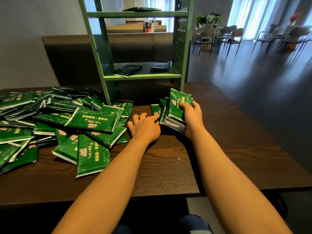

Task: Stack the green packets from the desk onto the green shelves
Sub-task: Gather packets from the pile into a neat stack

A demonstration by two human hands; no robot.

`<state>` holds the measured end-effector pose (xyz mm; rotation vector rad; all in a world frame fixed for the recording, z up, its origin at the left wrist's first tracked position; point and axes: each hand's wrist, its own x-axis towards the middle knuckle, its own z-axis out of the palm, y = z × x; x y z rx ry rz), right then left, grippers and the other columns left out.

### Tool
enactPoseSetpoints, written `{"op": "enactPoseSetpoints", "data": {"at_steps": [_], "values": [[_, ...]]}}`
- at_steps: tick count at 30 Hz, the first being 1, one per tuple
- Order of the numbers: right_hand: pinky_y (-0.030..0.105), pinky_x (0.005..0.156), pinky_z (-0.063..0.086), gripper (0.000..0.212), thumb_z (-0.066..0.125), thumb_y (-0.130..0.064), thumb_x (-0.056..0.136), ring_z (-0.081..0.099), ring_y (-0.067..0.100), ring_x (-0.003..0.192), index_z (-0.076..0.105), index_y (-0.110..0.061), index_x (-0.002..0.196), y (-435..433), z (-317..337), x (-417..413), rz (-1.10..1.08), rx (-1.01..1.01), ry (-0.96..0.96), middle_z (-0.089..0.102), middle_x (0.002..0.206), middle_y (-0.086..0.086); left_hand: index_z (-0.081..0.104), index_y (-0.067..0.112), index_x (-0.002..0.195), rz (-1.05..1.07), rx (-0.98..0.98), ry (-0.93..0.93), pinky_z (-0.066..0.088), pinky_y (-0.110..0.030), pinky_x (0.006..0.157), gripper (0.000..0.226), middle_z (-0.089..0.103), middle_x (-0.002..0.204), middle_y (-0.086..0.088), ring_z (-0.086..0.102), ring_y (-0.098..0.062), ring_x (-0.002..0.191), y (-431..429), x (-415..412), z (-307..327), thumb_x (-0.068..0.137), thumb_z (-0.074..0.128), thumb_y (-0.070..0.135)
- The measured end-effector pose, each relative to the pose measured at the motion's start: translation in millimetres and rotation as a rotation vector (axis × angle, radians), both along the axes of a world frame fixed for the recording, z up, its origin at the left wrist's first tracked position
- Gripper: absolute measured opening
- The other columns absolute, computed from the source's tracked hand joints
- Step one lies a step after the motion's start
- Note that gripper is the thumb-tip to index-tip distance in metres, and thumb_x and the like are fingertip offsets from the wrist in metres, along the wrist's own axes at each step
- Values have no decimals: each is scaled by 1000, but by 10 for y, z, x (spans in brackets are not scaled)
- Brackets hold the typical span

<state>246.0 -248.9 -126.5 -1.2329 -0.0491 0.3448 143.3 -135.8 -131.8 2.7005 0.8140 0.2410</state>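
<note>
Gripping stack (176, 112) w/ R hand (192, 115), centre-right of frame: thumb on top face, fingers clamped round its edge; stack tilted, lower end on desk (228, 149). Touching loose packet (155, 110), just left of stack, w/ index tip of L hand (143, 125); other fingers spread apart. Big pile (50, 124) at left of frame. Shelves (141, 76) upper centre, a few pkts lying flat on them.

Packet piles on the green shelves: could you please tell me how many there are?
3: one pile on the upper shelf; a left pile and a right pile on the lower shelf. Anything higher is out of view.
</note>
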Motion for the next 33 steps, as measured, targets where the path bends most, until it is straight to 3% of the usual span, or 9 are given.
{"op": "enactPoseSetpoints", "data": {"at_steps": [4,8,11,17,21,24,26,30,33], "values": [[33,72,58,51,63,-13,98,72,22,100,45,-17,146,53,-23,-6,13,-61,-67,67,124,10,61,35,125,43,17,-120,30,-43,99,28,64,127,1,48,-27,125,41,-47,5,101,47,40],[30,72,57,53,63,-12,98,70,19,100,42,-18,146,79,-40,-16,37,-123,-152,66,122,6,51,25,113,68,-20,-187,32,-42,95,18,67,108,-1,55,-27,115,30,-17,-30,98,54,35],[30,76,57,52,64,-12,98,69,18,101,43,-18,146,79,-51,-23,46,-149,-191,66,119,3,51,28,116,30,-127,-285,34,-42,102,25,66,111,2,58,-25,111,87,7,-54,94,62,23],[16,59,54,51,63,-10,99,68,7,89,44,-17,146,83,-51,-53,105,-195,-271,65,110,-5,58,22,125,-61,-521,-628,54,-28,79,49,55,135,-6,63,-24,109,78,49,-20,87,58,-9],[18,60,55,46,63,-11,99,70,10,89,48,-18,142,52,-17,-50,87,-162,-262,66,112,-3,61,19,119,9,-484,-848,49,-13,66,48,54,130,-6,64,-16,95,133,21,82,83,55,-13],[27,77,57,44,63,-11,98,68,16,98,49,-18,139,53,7,-72,51,-153,-310,66,111,-4,62,19,110,41,-420,-1013,51,-10,76,42,57,122,-7,63,-17,98,219,-102,208,83,54,-13],[30,82,56,45,63,-11,98,66,15,99,48,-18,140,57,19,-91,30,-153,-351,66,111,-5,62,22,104,75,-409,-1107,53,-17,78,41,61,117,-7,63,-16,98,259,-179,272,82,54,-12],[9,65,48,52,61,-11,100,61,-3,87,42,-15,148,36,10,-88,5,-151,-378,59,106,-15,66,20,99,155,-526,-1197,53,-22,73,37,64,99,7,63,-8,85,263,-245,351,82,55,-11],[-2,60,41,56,57,-8,102,54,-25,80,34,-20,151,69,-5,-122,58,-176,-397,49,108,-25,68,17,100,40,-578,-1092,51,-16,70,36,65,98,7,62,-2,80,176,-211,331,82,55,-12]]}}
